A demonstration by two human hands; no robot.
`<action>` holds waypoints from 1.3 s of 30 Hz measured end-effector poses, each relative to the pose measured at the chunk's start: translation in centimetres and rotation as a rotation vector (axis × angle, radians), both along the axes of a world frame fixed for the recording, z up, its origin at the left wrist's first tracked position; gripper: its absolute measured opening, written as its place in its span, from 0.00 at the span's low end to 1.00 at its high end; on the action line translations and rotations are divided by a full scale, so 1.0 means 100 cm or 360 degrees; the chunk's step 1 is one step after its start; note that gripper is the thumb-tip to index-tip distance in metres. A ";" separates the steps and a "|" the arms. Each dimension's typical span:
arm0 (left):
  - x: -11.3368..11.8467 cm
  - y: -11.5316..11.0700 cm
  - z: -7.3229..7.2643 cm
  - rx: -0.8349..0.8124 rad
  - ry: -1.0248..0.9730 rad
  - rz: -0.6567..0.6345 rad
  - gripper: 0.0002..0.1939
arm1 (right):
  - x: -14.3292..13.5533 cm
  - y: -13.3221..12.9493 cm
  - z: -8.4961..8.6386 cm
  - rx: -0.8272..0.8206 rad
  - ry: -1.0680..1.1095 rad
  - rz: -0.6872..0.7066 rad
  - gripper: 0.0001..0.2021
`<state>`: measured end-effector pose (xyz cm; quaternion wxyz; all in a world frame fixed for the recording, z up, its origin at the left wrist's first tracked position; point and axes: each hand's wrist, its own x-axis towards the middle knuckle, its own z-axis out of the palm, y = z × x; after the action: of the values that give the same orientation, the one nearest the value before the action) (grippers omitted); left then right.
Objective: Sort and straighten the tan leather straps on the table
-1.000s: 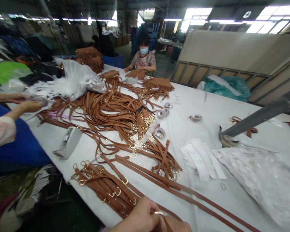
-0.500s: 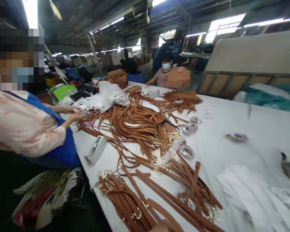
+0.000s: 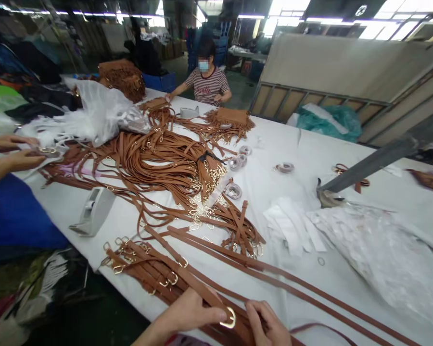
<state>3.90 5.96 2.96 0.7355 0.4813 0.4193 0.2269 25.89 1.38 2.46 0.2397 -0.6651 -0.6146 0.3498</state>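
White worktable in a factory hall: left hand pinches a gold ring on a limp, light brown strap, best gripped at that hardware; right hand fingers pressed together beside it.

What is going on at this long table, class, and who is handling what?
At the near edge, the person's left hand and right hand pinch a brown strap at its gold ring. More straps lie heaped on the white table, beside a tape dispenser and tape rolls. On the left, a co-worker's hands hold a small part. At the far end, another co-worker handles fringed brown pieces.
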 end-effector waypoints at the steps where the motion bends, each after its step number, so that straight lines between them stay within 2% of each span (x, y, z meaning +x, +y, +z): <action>1: 0.003 -0.001 -0.001 -0.0024 -0.0051 -0.0063 0.12 | -0.007 0.003 0.006 -0.0062 0.0114 0.0033 0.14; 5: 0.017 -0.002 -0.001 0.0141 -0.0170 -0.0207 0.15 | -0.037 0.019 0.028 -0.0128 0.0277 0.0429 0.15; 7: 0.020 -0.003 0.002 0.0182 -0.0263 -0.0199 0.17 | -0.046 0.023 0.034 -0.0218 0.0352 0.0456 0.16; 9: 0.021 -0.004 0.005 0.0021 -0.0461 -0.0204 0.19 | -0.048 0.024 0.037 -0.0348 0.0537 0.0321 0.16; 11: 0.018 -0.005 0.005 -0.0187 -0.0514 -0.0141 0.20 | -0.043 0.022 0.039 -0.0496 0.0838 0.0120 0.18; 13: 0.016 -0.006 0.001 -0.0287 -0.0338 -0.0030 0.19 | -0.036 0.020 0.040 -0.0600 0.1150 -0.0099 0.20; 15: 0.015 -0.007 -0.004 -0.0291 -0.0120 0.0071 0.17 | -0.028 0.017 0.042 -0.0627 0.1321 -0.0258 0.21; 17: 0.017 -0.008 -0.006 -0.0212 0.0031 0.0085 0.16 | -0.023 0.015 0.043 -0.0566 0.1254 -0.0318 0.21; 20: 0.022 -0.011 -0.001 0.0074 0.0212 0.0064 0.11 | -0.016 0.011 0.040 -0.0513 0.0961 -0.0307 0.27; 23: 0.025 -0.014 0.006 0.0350 0.0131 0.0027 0.06 | -0.007 0.008 0.034 -0.0633 0.0810 -0.0212 0.31; 26: 0.023 -0.018 0.006 0.0493 0.0274 0.0066 0.02 | 0.003 0.006 0.029 -0.0701 0.0749 -0.0133 0.29; 31: 0.021 -0.021 0.000 0.0505 0.0415 0.0092 0.05 | 0.015 0.001 0.030 -0.0750 0.0644 -0.0102 0.27; 34: 0.024 -0.021 0.001 0.0487 0.0428 0.0082 0.06 | 0.014 -0.002 0.029 -0.0804 0.0611 -0.0046 0.27; 39: 0.026 -0.022 0.003 0.0439 0.0408 0.0046 0.08 | 0.009 -0.006 0.024 -0.0754 0.0522 -0.0003 0.27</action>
<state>6.45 3.73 3.29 0.5998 0.5964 0.4814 0.2296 26.82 0.81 4.85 0.1742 -0.6379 -0.4680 0.5863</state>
